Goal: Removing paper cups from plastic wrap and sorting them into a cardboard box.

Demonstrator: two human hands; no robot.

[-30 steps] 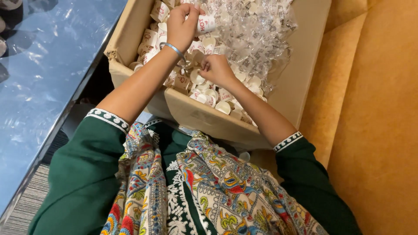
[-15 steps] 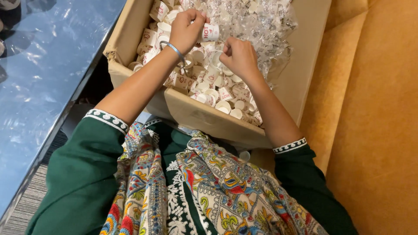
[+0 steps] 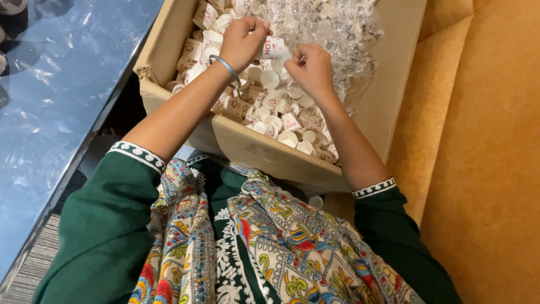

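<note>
Head view: left hand [image 3: 243,42] pinches a small paper cup [image 3: 274,48] over the cardboard box [image 3: 247,147]; right hand [image 3: 312,68] fingers closed on clear plastic wrap [image 3: 337,28]. Cup looks light, crushable; best gripped gently at sidewall.

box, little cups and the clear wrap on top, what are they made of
Box: brown cardboard, matte, with a frayed corner. Cups: probably paper, matte white with red print and rolled rims. Wrap: thin clear plastic film, crinkled and glinting.
</note>
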